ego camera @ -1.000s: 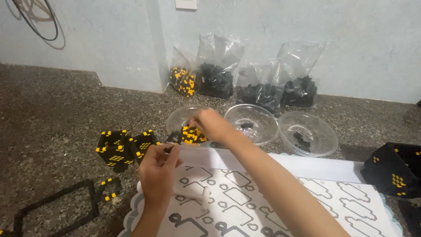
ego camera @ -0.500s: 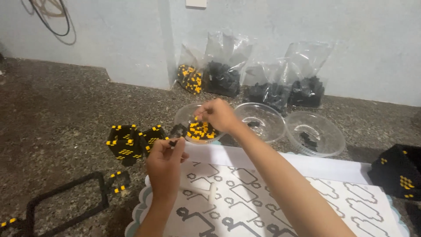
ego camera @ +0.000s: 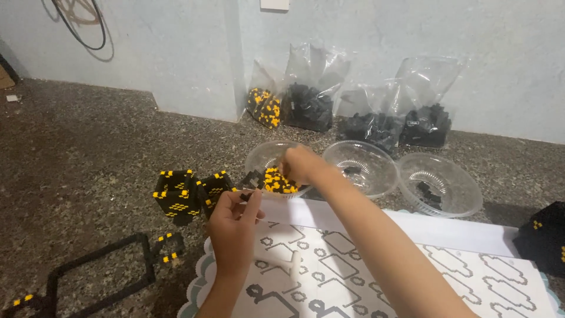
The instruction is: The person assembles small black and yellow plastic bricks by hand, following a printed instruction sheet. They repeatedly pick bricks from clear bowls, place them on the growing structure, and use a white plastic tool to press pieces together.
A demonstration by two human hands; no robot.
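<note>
The left hand [ego camera: 232,232] pinches what seems a small black piece [ego camera: 246,196] at its fingertips, hard to make out, while beyond it the right hand [ego camera: 301,165] dips curled fingers into the clear bowl [ego camera: 259,158] of yellow-and-black pieces [ego camera: 278,181], its grasp hidden.
</note>
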